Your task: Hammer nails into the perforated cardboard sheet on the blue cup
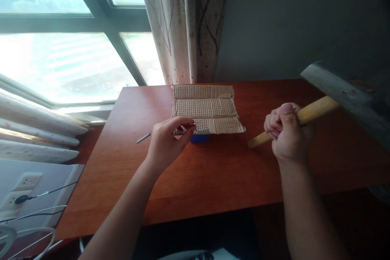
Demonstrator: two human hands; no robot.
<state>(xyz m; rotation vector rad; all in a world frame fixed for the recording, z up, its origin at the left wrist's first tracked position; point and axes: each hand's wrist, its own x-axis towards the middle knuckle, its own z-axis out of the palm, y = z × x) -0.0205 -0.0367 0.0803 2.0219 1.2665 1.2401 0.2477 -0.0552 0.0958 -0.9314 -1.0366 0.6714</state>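
My right hand (288,132) is closed round the wooden handle of a hammer (317,109), whose grey head (344,91) is raised close to the camera at the right. My left hand (169,140) pinches a small nail (192,124) between thumb and forefinger at the near left edge of a folded cardboard sheet (205,107) full of rows of small holes and nail heads. The cardboard lies on a reddish wooden table (213,170). A blue object (199,138) shows partly under the cardboard's near edge.
A loose nail (143,138) lies on the table left of my left hand. A window and a patterned curtain (189,24) stand behind the table. At the lower left are wall sockets (22,189), cables and rolled fabric.
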